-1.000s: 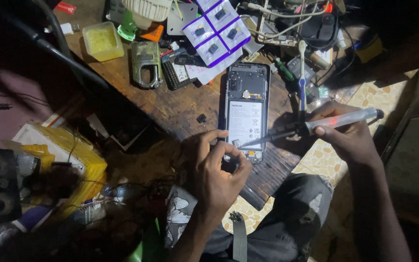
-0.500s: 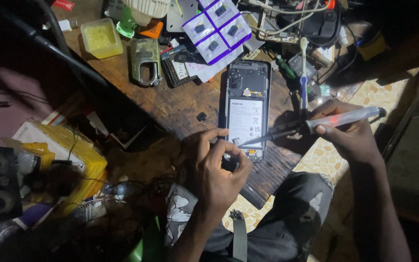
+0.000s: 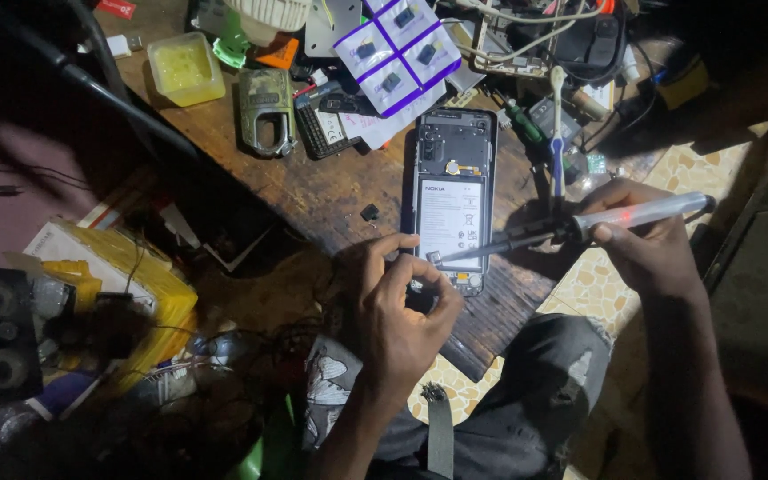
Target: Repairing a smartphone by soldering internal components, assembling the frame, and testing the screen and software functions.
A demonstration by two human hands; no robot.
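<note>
On the worn wooden bench (image 3: 331,200), right hand (image 3: 646,244) pinches a slim metal screwdriver (image 3: 571,229); left hand (image 3: 397,307) steadies the opened phone (image 3: 453,191).

We have one view only, from a camera worn on the head. It looks steeply down over the counter (image 3: 331,200) edge, close in, at arm's reach. The opened phone (image 3: 452,200) sits near frame centre; our lap and tiled floor (image 3: 597,284) fill the lower right. Far counter clutter runs along the top edge. Left side is dark.
</note>
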